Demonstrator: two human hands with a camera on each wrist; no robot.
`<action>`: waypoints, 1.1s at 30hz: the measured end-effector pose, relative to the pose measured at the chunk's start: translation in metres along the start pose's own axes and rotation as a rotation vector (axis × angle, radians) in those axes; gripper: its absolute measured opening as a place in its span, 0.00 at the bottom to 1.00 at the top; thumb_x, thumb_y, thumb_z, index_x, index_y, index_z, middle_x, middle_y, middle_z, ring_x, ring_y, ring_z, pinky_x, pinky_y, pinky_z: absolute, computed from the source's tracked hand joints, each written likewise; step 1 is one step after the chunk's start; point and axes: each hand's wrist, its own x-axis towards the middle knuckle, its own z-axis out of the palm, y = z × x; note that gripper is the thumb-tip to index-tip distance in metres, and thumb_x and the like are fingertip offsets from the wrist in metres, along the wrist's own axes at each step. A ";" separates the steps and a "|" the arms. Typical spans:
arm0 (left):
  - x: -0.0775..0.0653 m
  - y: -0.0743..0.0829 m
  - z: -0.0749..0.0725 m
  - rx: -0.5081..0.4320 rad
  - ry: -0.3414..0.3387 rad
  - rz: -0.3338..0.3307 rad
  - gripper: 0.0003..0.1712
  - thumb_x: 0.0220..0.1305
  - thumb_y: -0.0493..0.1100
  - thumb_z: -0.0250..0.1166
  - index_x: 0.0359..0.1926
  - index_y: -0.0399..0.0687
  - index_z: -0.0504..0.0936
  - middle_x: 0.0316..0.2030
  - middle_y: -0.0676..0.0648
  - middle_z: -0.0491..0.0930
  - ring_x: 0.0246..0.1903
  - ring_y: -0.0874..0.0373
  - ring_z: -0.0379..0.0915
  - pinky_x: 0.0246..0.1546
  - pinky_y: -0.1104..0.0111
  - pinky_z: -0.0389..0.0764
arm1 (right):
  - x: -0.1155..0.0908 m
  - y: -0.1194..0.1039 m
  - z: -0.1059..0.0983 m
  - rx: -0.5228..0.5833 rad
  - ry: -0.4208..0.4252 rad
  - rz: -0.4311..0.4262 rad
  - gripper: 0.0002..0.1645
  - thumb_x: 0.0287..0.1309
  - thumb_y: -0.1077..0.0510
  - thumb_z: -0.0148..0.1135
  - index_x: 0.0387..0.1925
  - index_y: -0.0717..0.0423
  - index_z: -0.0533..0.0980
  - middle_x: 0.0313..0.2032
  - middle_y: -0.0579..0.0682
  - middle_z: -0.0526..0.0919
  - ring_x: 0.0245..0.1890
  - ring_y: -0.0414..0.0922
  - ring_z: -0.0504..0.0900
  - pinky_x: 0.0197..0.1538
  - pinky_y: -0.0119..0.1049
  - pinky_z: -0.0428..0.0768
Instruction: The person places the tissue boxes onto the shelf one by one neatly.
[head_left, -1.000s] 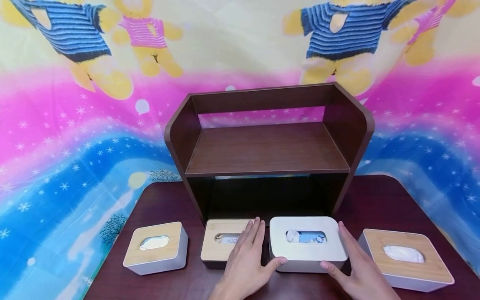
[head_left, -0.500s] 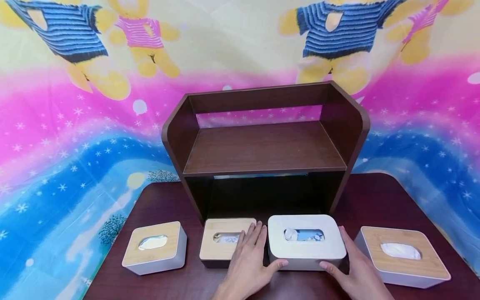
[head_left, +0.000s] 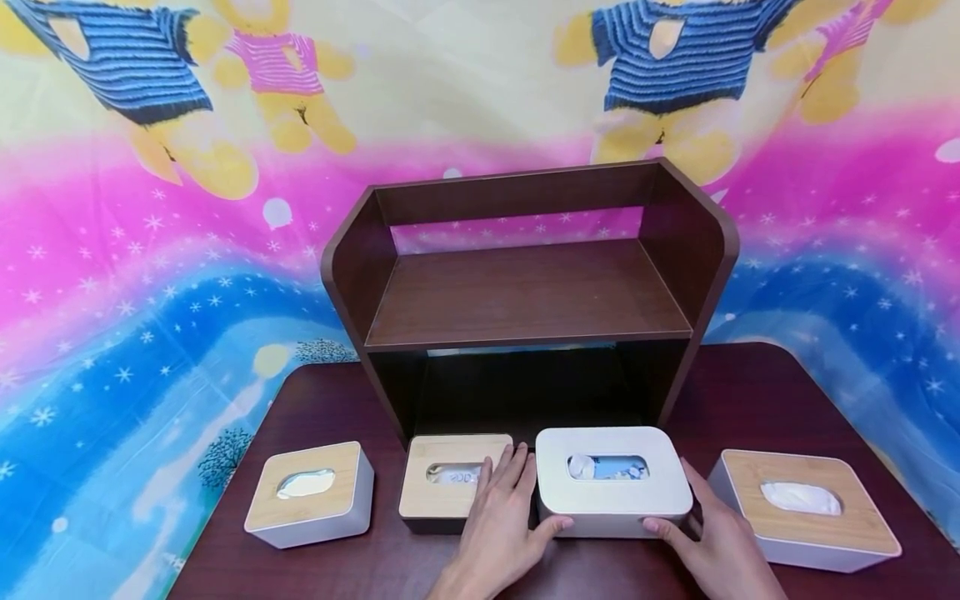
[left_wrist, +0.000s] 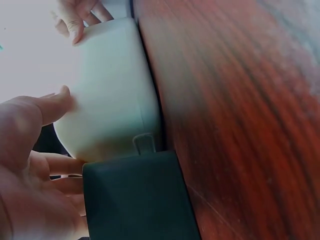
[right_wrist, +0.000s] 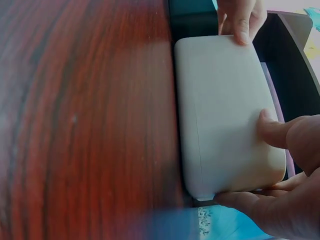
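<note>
A white tissue box (head_left: 615,500) stands at the front of the dark wooden shelf, a blue-patterned packet showing through its oval slot. My left hand (head_left: 498,521) grips its left end, thumb on the front face and fingers in the gap beside the neighbouring box. On the other end, my right hand (head_left: 716,533) holds it with the thumb in front and the fingers along the side. Left of it sits a dark tissue box (head_left: 438,496) with a wooden lid, partly covered by my left hand. In the right wrist view the white tissue box (right_wrist: 225,115) shows its plain front between both hands.
A white tissue box with a wooden lid (head_left: 307,496) stands at the far left, and a similar wooden-lidded tissue box (head_left: 810,508) at the right. Behind them rises the two-level shelf (head_left: 525,292). The dark red table (head_left: 757,392) ends before a printed cloth backdrop (head_left: 150,333).
My right hand's fingers have drawn slightly closer round the end of the white tissue box. The boxes and shelf stay in place; the head view shifts a little.
</note>
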 end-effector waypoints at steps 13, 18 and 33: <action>0.006 -0.001 -0.006 -0.075 0.033 0.013 0.48 0.67 0.67 0.71 0.71 0.33 0.77 0.72 0.33 0.76 0.76 0.38 0.69 0.77 0.42 0.70 | -0.006 -0.012 0.000 0.118 0.131 -0.040 0.65 0.61 0.45 0.80 0.84 0.67 0.52 0.77 0.76 0.63 0.71 0.67 0.76 0.57 0.46 0.88; 0.011 -0.002 -0.011 -0.141 0.039 0.008 0.48 0.68 0.64 0.72 0.73 0.31 0.75 0.73 0.31 0.75 0.76 0.38 0.70 0.76 0.43 0.71 | -0.007 -0.018 -0.001 0.136 0.194 -0.090 0.62 0.62 0.48 0.80 0.84 0.64 0.54 0.77 0.75 0.65 0.70 0.64 0.77 0.56 0.45 0.89; 0.032 -0.010 -0.015 -0.413 0.030 -0.067 0.49 0.69 0.53 0.75 0.79 0.31 0.66 0.75 0.31 0.71 0.74 0.43 0.72 0.71 0.52 0.79 | 0.009 -0.032 -0.005 0.217 0.307 -0.200 0.58 0.59 0.55 0.82 0.82 0.65 0.59 0.73 0.73 0.71 0.69 0.59 0.76 0.55 0.39 0.87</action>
